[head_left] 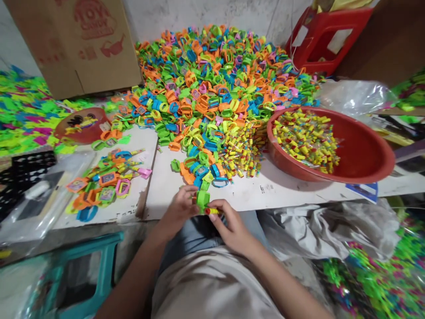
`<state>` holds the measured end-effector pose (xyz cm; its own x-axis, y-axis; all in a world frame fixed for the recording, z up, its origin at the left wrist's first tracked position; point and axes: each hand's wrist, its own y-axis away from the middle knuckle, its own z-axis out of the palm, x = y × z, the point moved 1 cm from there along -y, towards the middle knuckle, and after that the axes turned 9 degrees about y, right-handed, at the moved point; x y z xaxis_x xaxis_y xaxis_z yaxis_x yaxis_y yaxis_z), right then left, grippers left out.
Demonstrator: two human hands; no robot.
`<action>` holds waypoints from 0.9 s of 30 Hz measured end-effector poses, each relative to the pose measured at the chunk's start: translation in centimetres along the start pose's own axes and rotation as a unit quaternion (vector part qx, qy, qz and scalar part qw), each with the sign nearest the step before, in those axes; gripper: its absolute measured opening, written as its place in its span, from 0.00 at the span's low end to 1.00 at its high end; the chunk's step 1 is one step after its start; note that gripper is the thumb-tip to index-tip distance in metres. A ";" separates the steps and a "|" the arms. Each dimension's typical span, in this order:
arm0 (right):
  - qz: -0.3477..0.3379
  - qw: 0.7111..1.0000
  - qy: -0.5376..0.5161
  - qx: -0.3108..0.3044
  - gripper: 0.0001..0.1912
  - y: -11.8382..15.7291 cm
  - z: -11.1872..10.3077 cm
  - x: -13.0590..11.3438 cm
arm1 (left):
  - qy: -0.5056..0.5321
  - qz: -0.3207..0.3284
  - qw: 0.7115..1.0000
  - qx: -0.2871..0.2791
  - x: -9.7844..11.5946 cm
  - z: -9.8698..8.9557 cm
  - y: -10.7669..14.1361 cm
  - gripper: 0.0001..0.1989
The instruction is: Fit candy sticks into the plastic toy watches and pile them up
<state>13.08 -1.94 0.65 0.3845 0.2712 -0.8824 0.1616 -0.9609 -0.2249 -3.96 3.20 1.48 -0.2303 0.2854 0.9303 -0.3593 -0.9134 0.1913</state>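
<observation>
My left hand (181, 206) is closed around a green toy watch (202, 200) just off the table's front edge, above my lap. Pinched between the thumb and fingers of my right hand (230, 221) is a small yellow candy tube (212, 211) with a red end, held right beside the watch. Whether the two touch I cannot tell. Beyond my hands, loose toy watches (199, 170) in orange, blue and green lie near the edge. A heap of yellow candy tubes (241, 150) lies to their right.
A large red basin (365, 146) partly filled with yellow tubes stands at the right. A big pile of toy watches (212, 71) covers the back. Left are a small watch cluster (108, 181), a cardboard box (83, 53) and a red bowl (83, 133). A teal stool (109, 266) stands below.
</observation>
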 end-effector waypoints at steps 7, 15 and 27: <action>0.034 0.996 -0.026 0.080 0.08 0.7 -0.2 1.3 | -0.054 -0.035 0.997 -0.031 -0.3 1.9 0.4 0.26; 0.020 0.995 0.007 0.096 0.05 1.3 -0.4 1.4 | 0.039 -0.010 0.999 0.024 -0.9 2.3 0.7 0.27; -0.033 0.989 0.087 0.112 0.05 1.0 -1.1 0.5 | 0.034 0.036 0.999 -0.016 -0.6 2.7 1.5 0.19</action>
<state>14.45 -2.72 0.40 0.5345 0.3202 -0.7822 -0.0058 -0.9240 -0.3822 -1.94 0.85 2.09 -0.3172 0.2399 0.9175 -0.3684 -0.9227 0.1139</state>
